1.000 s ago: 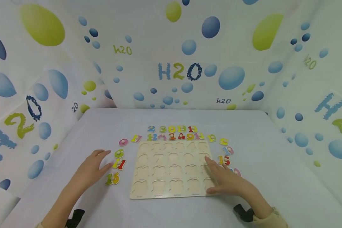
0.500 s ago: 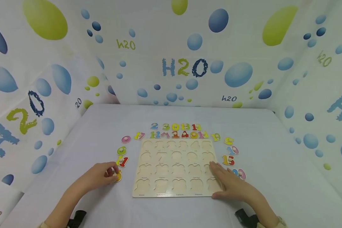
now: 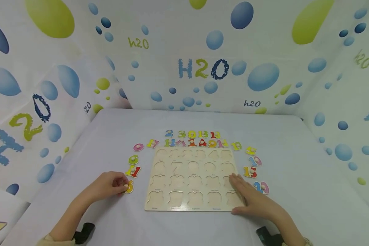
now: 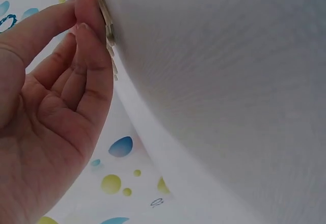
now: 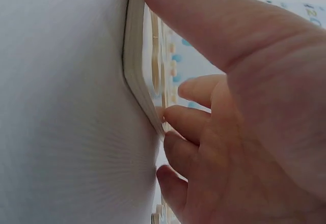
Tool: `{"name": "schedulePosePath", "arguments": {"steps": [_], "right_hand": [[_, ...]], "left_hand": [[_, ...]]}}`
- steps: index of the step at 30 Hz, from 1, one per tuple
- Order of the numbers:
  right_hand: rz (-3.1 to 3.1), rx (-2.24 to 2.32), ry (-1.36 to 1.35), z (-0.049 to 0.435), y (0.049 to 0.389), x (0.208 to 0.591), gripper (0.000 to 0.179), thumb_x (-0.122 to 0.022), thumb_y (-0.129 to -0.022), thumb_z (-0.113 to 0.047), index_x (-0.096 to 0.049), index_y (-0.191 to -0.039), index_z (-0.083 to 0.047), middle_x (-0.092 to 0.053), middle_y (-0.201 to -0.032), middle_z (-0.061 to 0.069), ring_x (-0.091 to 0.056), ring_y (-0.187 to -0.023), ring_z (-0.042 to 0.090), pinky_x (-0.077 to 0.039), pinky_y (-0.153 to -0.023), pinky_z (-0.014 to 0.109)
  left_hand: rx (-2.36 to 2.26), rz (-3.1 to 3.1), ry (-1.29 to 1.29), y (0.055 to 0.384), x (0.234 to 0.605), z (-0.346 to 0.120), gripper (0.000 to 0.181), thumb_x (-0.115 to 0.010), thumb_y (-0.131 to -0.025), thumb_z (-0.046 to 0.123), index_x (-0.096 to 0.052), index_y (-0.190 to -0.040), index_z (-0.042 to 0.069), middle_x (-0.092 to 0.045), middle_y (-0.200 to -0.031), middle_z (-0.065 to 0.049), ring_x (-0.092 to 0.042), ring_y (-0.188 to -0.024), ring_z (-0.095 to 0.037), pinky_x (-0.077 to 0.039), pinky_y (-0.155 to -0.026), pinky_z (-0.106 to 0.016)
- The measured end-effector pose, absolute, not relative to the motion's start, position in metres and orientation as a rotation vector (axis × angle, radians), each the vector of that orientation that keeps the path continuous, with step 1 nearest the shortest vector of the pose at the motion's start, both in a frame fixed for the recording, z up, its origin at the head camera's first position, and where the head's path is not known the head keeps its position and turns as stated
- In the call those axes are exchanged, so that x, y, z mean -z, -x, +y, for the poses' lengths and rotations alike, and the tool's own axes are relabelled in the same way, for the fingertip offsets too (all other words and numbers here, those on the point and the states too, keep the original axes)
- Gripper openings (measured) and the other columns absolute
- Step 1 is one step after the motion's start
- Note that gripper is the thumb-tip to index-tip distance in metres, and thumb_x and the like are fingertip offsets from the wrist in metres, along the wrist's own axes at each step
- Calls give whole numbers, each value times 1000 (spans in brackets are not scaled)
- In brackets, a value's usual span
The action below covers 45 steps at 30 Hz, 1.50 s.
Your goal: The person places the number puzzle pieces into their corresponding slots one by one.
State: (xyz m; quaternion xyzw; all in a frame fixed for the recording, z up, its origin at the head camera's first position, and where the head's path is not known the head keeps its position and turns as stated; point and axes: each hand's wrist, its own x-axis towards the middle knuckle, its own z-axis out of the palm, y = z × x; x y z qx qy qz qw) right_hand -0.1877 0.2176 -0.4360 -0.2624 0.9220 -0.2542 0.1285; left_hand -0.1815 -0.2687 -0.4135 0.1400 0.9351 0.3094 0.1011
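Note:
My left hand (image 3: 105, 187) pinches the number 16 puzzle piece (image 3: 130, 187) on the table; the fingers cover its left part, and only the yellow-orange 6 shows. In the left wrist view, thumb and fingertips meet at the thin wooden edge of a piece (image 4: 108, 30). A light wooden puzzle board (image 3: 187, 207) with recessed number slots lies in front of me. My right hand (image 3: 255, 201) rests on the board's right edge with fingers spread. The right wrist view has its thumb (image 5: 178, 0) on the rim and the fingers loosely extended.
Just beyond the left hand lie the 11 piece (image 3: 133, 171) and the green 6 piece (image 3: 133, 159). Several number pieces line the board's far side, among them a red 4 (image 3: 202, 142). Right of it are the 15 (image 3: 250, 172) and 20 pieces (image 3: 261, 187).
My left hand has come down from beside the 11 piece and closed on the 16 piece. The right hand stays on the board's edge. The head view has shifted slightly.

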Motion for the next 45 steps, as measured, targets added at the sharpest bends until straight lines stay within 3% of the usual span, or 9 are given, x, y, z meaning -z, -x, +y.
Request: {"name": "schedulePosePath", "arguments": {"steps": [9, 17, 37, 45], "right_hand": [[2679, 758, 799, 221, 189, 440, 105, -65, -72, -64, -20, -150, -9, -18, -153, 8, -11, -139, 32, -21, -106, 51], [2673, 781, 812, 220, 191, 439, 105, -65, -72, -63, -21, -149, -7, -18, -153, 11, -12, -138, 34, -20, -105, 52], [2683, 811, 828, 220, 190, 438, 103, -66, -73, -62, -22, -149, -8, -19, -153, 10, -13, -138, 35, -21, -105, 54], [2680, 811, 815, 220, 189, 439, 102, -65, -73, -62, -23, -149, -10, -19, -153, 8, -13, -138, 34, -21, -105, 54]], "left_hand": [[-1045, 2668, -581, 183, 397, -235, 7, -68, -83, 4, -63, -87, 7, -55, -68, 6, -56, -56, -9, -48, -53, -24], [-1019, 2587, -705, 184, 400, -191, 10, -69, -80, 2, -65, -82, 12, -52, -64, 9, -49, -58, -5, -45, -52, -22], [-1012, 2528, -721, 180, 409, -185, 11, -69, -80, 1, -64, -81, 11, -50, -62, 10, -46, -57, -4, -43, -51, -22], [-887, 2636, -737, 177, 410, -179, 16, -67, -79, 2, -58, -79, 15, -44, -58, 11, -40, -54, -1, -37, -49, -21]]}}
